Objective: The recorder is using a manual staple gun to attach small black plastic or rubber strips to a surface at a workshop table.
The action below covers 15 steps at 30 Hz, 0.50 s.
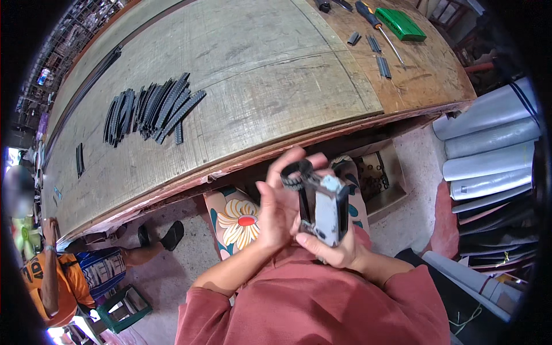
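Held in my right hand (pixel 330 252) is a worn metal stapler (pixel 327 211) with pale, chipped paint, upright in front of my lap. A textured black strip bent into a ring (pixel 297 174) sits at the upper end of the stapler. Beside and behind this ring, my left hand (pixel 280 202) has its thumb and fingers spread. The fingers are slightly blurred, and I see nothing gripped in them. Beyond my hands, a pile of similar short black strips (pixel 157 110) lies on the worktable (pixel 263 99).
A screwdriver (pixel 384 36), a green box (pixel 401 24) and grey staple sticks (pixel 383 67) lie at the table's right end. Below it, an open carton (pixel 394 189) holds small rings. Rolled sheets (pixel 487 146) are stacked right. A person in orange (pixel 56 284) is at left, near a green stool (pixel 125 308).
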Available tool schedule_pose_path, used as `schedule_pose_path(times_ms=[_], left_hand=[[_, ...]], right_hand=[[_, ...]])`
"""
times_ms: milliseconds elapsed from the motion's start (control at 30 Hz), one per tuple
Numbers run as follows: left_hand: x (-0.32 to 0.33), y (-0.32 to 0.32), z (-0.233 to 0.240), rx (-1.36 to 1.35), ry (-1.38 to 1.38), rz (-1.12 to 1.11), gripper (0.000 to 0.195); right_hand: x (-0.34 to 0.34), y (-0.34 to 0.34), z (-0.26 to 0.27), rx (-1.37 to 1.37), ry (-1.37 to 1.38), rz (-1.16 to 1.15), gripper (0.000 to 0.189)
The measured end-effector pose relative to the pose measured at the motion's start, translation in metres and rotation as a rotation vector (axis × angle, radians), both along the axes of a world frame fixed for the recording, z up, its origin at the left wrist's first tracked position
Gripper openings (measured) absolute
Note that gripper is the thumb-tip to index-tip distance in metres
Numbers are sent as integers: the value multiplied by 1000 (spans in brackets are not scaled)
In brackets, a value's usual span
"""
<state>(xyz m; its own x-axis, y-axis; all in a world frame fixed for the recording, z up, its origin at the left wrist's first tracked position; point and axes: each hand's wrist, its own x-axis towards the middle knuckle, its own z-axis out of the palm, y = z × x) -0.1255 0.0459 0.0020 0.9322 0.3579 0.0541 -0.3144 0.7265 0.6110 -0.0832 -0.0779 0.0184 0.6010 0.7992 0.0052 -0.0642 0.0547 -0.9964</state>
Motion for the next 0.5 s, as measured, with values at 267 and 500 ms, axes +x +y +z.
schedule_pose_path(times_ms=[267, 500], left_hand=[[9, 34, 23, 202, 198, -92, 43], [29, 34, 13, -14, 194, -251, 42]], right_hand=[[7, -12, -8, -105, 123, -24, 22], [-1, -41, -18, -38, 64, -4, 30]])
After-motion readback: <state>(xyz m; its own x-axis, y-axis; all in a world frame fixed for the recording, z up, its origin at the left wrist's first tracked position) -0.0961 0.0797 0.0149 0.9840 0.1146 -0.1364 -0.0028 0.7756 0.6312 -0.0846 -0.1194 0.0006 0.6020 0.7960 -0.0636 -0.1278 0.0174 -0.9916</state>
